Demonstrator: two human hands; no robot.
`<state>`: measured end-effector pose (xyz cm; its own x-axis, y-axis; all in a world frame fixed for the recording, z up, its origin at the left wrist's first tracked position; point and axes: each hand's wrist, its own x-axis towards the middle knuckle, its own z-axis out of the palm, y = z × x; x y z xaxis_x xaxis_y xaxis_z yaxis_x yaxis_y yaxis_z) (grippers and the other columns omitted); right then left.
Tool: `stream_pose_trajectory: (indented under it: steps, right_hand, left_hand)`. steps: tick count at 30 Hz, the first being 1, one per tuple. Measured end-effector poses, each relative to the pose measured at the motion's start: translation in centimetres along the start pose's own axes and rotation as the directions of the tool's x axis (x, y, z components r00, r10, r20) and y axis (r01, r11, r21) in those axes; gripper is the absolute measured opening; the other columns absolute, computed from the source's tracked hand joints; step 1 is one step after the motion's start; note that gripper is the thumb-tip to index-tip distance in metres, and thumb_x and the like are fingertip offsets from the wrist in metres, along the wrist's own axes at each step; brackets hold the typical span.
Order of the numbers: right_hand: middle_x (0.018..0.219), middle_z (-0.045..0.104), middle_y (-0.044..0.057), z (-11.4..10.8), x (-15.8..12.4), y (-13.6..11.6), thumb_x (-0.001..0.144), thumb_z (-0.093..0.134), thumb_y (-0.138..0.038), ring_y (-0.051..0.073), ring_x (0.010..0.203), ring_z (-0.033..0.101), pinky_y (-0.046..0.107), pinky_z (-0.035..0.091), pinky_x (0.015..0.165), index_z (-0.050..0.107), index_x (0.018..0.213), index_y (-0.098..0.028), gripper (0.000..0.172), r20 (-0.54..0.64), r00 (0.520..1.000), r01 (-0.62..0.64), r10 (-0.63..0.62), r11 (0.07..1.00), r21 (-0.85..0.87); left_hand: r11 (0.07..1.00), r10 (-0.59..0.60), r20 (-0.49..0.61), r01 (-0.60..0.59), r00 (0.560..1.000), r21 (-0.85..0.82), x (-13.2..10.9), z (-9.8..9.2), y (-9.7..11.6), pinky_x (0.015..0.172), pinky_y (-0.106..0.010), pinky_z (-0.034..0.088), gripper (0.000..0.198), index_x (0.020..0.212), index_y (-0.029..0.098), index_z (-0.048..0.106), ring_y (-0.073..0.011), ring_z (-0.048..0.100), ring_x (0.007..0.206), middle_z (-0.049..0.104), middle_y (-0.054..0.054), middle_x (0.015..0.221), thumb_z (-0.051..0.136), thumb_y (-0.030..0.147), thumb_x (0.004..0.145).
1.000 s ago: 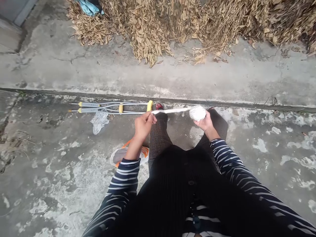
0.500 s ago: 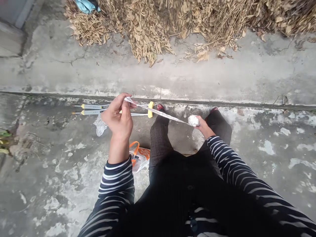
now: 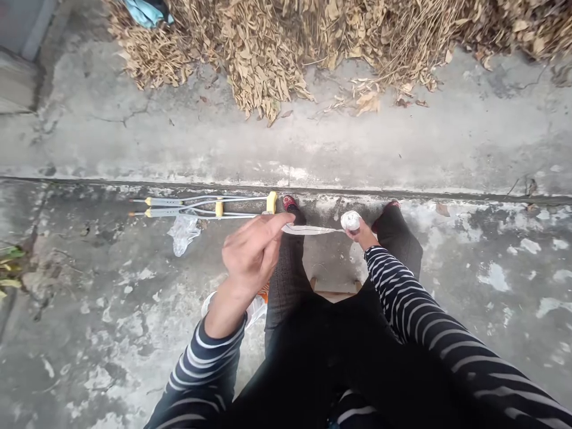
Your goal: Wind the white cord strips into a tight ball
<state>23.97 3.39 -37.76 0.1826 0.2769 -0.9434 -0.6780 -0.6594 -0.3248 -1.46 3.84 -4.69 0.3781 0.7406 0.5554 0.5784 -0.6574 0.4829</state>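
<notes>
1. Left hand (image 3: 250,256): fingers extended, the end of the bandage strip (image 3: 308,229) running in under them. It appears pinched against the thumb, though the contact is partly hidden.
2. Right hand (image 3: 361,233): fingers curled round the white bandage roll (image 3: 350,220), which sits at the fingertips, above the concrete floor (image 3: 447,286) and just inside the right leg.
3. Progress: one length is off the roll and spans between the hands, crossing above the left leg. The rest is wound on the roll, which looks small. The strip is wrapped round nothing visible.
4. Nearby: pair of crutches (image 3: 201,207) with yellow grips, lying on the floor beyond the left hand; crumpled plastic bag (image 3: 183,234) touching them; orange-trimmed bag (image 3: 257,308) by the left leg; heap of dry leaves (image 3: 268,59) on the higher ledge.
</notes>
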Motion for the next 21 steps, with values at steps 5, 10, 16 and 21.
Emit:
stream_pose_trajectory:
  steps: [5,10,16,21]
  right_hand:
    - [0.116,0.066,0.008,0.8,-4.6,-0.9,0.1,0.062,-0.032,0.015,0.092,0.066,0.032,0.06,0.078,0.063,0.122,-0.015,0.028,0.002,1.0,0.028,-0.028,0.991,-0.127]
    - [0.098,0.072,0.002,2.1,-15.1,-5.2,0.082,0.077,-0.016,0.007,0.069,0.058,0.017,0.048,0.056,0.074,0.098,-0.018,0.016,0.268,0.917,0.347,-0.296,0.923,-0.167]
    - [0.077,0.067,0.0,2.0,-31.3,-12.0,0.076,0.085,-0.03,0.006,0.059,0.05,0.019,0.043,0.052,0.079,0.106,-0.02,0.032,0.863,0.272,0.818,-0.426,0.574,0.025]
    - [0.079,0.072,0.005,1.1,-38.5,-13.8,0.082,0.082,-0.04,0.003,0.049,0.041,0.019,0.024,0.042,0.078,0.099,-0.013,0.033,0.932,0.18,0.898,-0.315,0.44,-0.025]
  left_hand:
    - [0.992,-0.07,0.019,0.072,0.997,-0.101,1.6,1.7,0.5,0.075,-0.03,0.058,0.032,0.102,0.024,0.076,-0.0166,0.072,0.078,0.076,-0.005,0.086,0.047,0.037,0.104]
    - [0.981,0.022,0.025,-0.017,0.999,-0.194,3.0,3.0,0.7,0.084,-0.031,0.059,0.036,0.114,0.022,0.073,-0.0155,0.074,0.088,0.078,-0.006,0.096,0.042,0.039,0.107]
    - [0.954,0.259,0.041,-0.25,0.965,-0.165,6.6,3.1,1.1,0.094,-0.033,0.057,0.034,0.118,0.017,0.07,-0.0172,0.073,0.104,0.077,-0.01,0.107,0.047,0.04,0.105]
    - [0.88,0.405,-0.044,-0.402,0.913,-0.254,9.9,2.6,2.8,0.09,-0.031,0.057,0.032,0.105,0.019,0.072,-0.0146,0.073,0.096,0.077,-0.008,0.099,0.049,0.04,0.105]
